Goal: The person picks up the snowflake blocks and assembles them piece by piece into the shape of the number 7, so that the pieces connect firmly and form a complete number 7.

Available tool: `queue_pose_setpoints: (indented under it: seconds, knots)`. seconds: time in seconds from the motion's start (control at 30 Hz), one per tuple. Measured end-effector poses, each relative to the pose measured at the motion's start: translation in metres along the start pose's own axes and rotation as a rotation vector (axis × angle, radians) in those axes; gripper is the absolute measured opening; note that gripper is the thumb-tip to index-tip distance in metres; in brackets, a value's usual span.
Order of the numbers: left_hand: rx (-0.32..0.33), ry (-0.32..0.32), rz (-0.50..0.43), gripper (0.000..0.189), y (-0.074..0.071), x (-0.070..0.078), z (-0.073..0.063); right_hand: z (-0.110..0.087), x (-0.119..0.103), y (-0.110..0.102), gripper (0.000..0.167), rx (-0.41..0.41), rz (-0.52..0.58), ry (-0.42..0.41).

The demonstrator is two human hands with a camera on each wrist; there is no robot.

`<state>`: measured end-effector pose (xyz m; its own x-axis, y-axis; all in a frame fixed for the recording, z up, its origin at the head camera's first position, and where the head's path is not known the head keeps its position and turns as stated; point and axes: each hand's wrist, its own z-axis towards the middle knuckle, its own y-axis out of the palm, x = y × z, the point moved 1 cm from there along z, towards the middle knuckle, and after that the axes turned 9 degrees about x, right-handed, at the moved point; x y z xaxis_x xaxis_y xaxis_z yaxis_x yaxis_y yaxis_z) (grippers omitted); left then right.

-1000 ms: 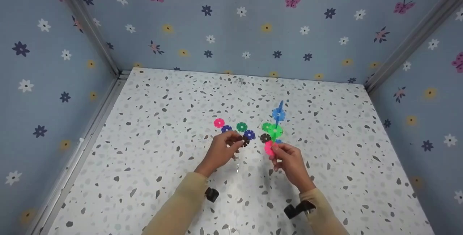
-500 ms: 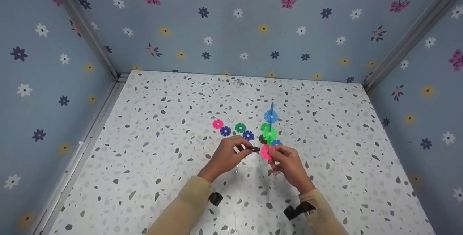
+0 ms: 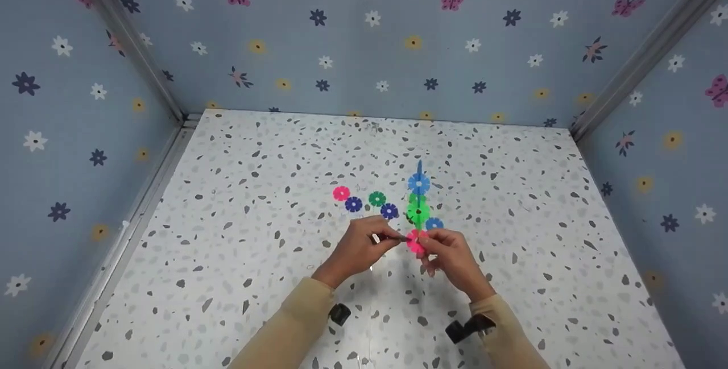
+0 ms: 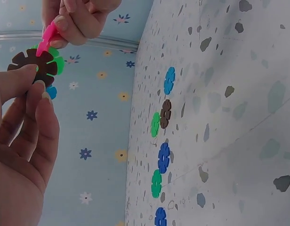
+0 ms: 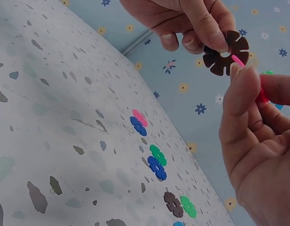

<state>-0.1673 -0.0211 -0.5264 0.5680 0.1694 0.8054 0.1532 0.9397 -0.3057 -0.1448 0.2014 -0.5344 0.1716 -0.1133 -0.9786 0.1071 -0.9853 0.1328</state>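
My left hand [image 3: 364, 244] pinches a brown snowflake disc [image 4: 23, 60] between thumb and fingers. My right hand [image 3: 455, 252] pinches a pink snowflake disc [image 3: 413, 241]. That disc is the near end of a chain held above the table, with a bright green disc [image 3: 420, 211] and light blue discs [image 3: 419, 183] beyond it. The brown disc's edge meets the pink disc's edge, roughly crosswise; whether their slots are engaged I cannot tell. In the right wrist view, the brown disc [image 5: 239, 44] faces the camera while fingers hide much of the pink one.
Loose discs lie on the speckled white table [image 3: 256, 204]: pink [image 3: 341, 193], dark blue [image 3: 353, 204], teal green [image 3: 377, 199], another dark blue [image 3: 389, 211] and light blue [image 3: 434, 224]. A brown disc [image 5: 173, 204] and a green disc [image 5: 188, 206] lie together. Patterned walls surround the table.
My left hand has lifted the brown disc off the table and brought it right, against the pink disc. The chain in my right hand has swung slightly left and now stands straighter.
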Motion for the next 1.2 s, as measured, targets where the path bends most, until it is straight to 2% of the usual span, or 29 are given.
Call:
queue_pose_setpoints:
  seconds: [0.27, 0.47, 0.57, 0.6, 0.7, 0.8, 0.83, 1.0, 1.2]
  knots:
    - [0.029, 0.041, -0.035, 0.005, 0.007, 0.003, -0.007, 0.000, -0.002, -0.003, 0.018, -0.050, -0.038, -0.026]
    - [0.024, 0.019, -0.045, 0.008, 0.010, 0.004, -0.010, 0.000, -0.006, -0.004, 0.023, -0.063, -0.089, -0.026]
    - [0.018, 0.022, -0.054, 0.010, 0.007, 0.018, -0.010, -0.001, -0.008, -0.003, 0.022, -0.075, -0.101, -0.013]
    - [0.021, 0.030, -0.055, 0.010, 0.008, 0.018, -0.011, -0.001, -0.008, -0.002, 0.021, -0.074, -0.105, -0.004]
    - [0.047, 0.060, -0.056, 0.010, 0.012, 0.016, -0.013, 0.000, -0.008, -0.001, 0.018, -0.057, -0.130, 0.013]
    - [0.082, 0.068, -0.045, 0.009, 0.020, -0.002, -0.014, 0.003, -0.010, 0.001, 0.018, -0.035, -0.165, 0.008]
    - [0.091, 0.068, -0.043, 0.010, 0.021, -0.003, -0.014, 0.004, -0.011, 0.001, 0.018, -0.027, -0.175, 0.001]
    - [0.090, 0.069, -0.040, 0.006, 0.023, -0.005, -0.012, 0.005, -0.010, -0.001, 0.020, -0.018, -0.211, -0.043]
    - [0.081, 0.066, -0.018, 0.005, 0.023, -0.008, -0.011, 0.002, -0.004, -0.006, 0.022, -0.019, -0.194, -0.018]
